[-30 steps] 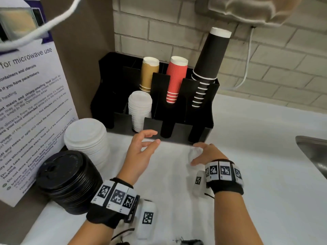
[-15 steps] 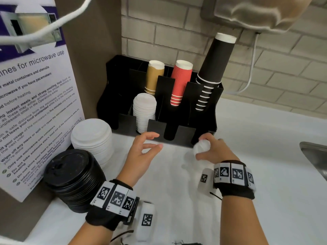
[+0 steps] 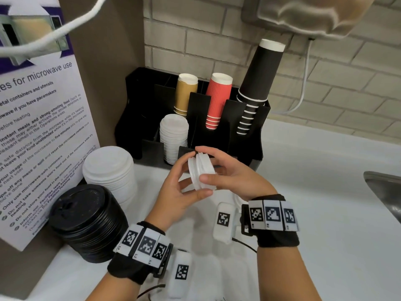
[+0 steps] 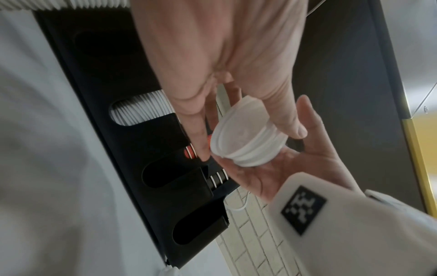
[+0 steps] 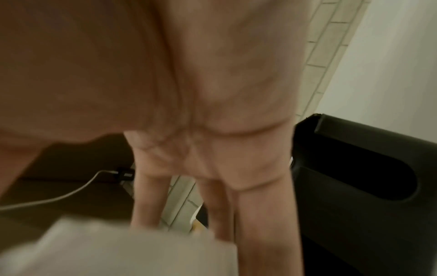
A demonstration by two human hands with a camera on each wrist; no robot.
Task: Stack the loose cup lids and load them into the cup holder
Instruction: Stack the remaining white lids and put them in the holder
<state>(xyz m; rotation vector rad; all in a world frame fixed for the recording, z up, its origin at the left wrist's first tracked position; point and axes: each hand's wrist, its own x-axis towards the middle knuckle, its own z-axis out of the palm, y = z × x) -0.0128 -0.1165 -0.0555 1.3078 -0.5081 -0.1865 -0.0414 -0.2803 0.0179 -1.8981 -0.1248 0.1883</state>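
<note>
A small stack of white lids (image 3: 202, 172) is held on edge above the counter, just in front of the black cup holder (image 3: 256, 131). My left hand (image 3: 192, 181) pinches the stack between thumb and fingers, and my right hand (image 3: 201, 164) grips it from the other side. In the left wrist view the lids (image 4: 246, 138) sit between my left thumb and finger, with the right palm under them. One front slot of the holder has a column of white lids (image 3: 173, 137). The right wrist view is blurred, showing palm, fingers and a white lid edge (image 5: 118, 248).
A taller stack of white lids (image 3: 108, 168) and a stack of black lids (image 3: 86, 222) stand on the counter at the left, by a microwave notice (image 3: 39, 127). Tan (image 3: 185, 92), red (image 3: 218, 98) and black cups (image 3: 260, 79) fill the holder's back slots. A sink (image 3: 382, 192) lies at right.
My right hand picked the small white lids up off the counter and carried them left. My left hand closed in, and both hands now hold the stack.
</note>
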